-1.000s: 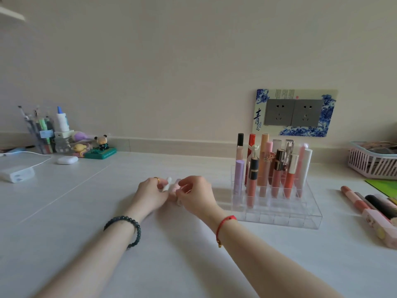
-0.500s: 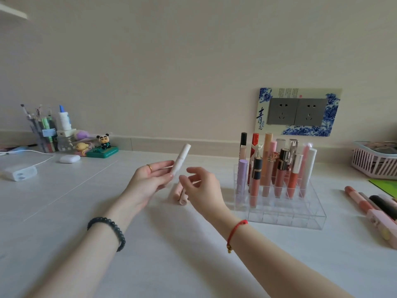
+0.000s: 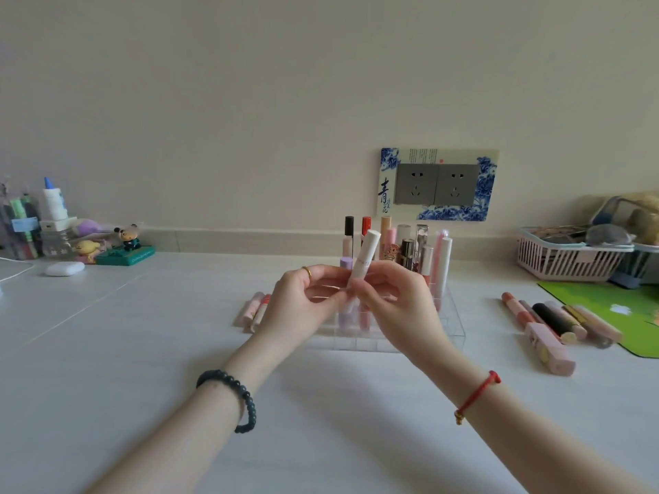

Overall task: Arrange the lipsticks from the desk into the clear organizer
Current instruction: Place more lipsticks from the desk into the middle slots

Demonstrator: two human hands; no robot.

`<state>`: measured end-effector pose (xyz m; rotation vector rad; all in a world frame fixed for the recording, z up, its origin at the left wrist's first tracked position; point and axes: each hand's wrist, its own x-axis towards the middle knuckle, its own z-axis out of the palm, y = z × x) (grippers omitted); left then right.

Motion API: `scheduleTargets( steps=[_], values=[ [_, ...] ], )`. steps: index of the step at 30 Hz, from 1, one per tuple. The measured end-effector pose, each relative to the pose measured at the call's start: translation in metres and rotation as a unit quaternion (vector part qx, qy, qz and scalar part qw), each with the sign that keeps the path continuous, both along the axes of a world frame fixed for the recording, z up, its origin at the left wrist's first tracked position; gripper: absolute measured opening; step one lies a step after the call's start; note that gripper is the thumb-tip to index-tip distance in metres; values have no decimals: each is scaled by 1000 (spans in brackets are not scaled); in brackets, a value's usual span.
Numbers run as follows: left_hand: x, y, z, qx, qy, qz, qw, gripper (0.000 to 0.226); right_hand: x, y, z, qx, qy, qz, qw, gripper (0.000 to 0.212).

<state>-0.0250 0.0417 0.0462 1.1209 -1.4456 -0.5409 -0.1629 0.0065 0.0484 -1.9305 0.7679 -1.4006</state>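
A white lipstick tube (image 3: 365, 256) stands nearly upright in the air in front of the clear organizer (image 3: 453, 326). My left hand (image 3: 303, 304) and my right hand (image 3: 396, 301) both pinch its lower end. The organizer holds several upright lipsticks (image 3: 403, 244) in its back rows. Two pinkish lipsticks (image 3: 255, 310) lie on the desk just left of my left hand. Several more lipsticks (image 3: 556, 324) lie in a group on the desk to the right.
A white basket (image 3: 567, 260) stands at the back right beside a green mat (image 3: 613, 308). At the back left are a pen holder (image 3: 21, 226), small figurines (image 3: 124, 244) and a white case (image 3: 64, 268). A wall socket plate (image 3: 438, 183) is behind the organizer.
The white tube went from my left hand alone to being held by both hands, and moved right, in front of the organizer. The view also shifted.
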Motion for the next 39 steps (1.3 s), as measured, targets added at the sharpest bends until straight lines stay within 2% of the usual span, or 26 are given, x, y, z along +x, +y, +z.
scheduleTargets(
  steps=[8,15,23,28,35,39],
  values=[
    [-37,-19,-3,-14,-17,14,1000,20,-36,-18,-2,-24,2,-52,998,9],
    [-49,-27,-6,-18,-31,40,999,28,-34,-37,-8,-46,45,-109,992,9],
    [-48,-34,-18,7,-19,60,998,27,-28,-46,-18,-28,92,-119,988,13],
    [-51,-38,-26,-1,-36,72,997,31,-29,-48,-23,-25,124,-131,983,8],
    [-49,-39,-28,1,-60,81,995,33,-29,-46,-24,-47,173,-148,973,16],
    [-49,-38,-29,2,-67,86,994,32,-29,-45,-25,-43,163,-147,975,14]
  ],
)
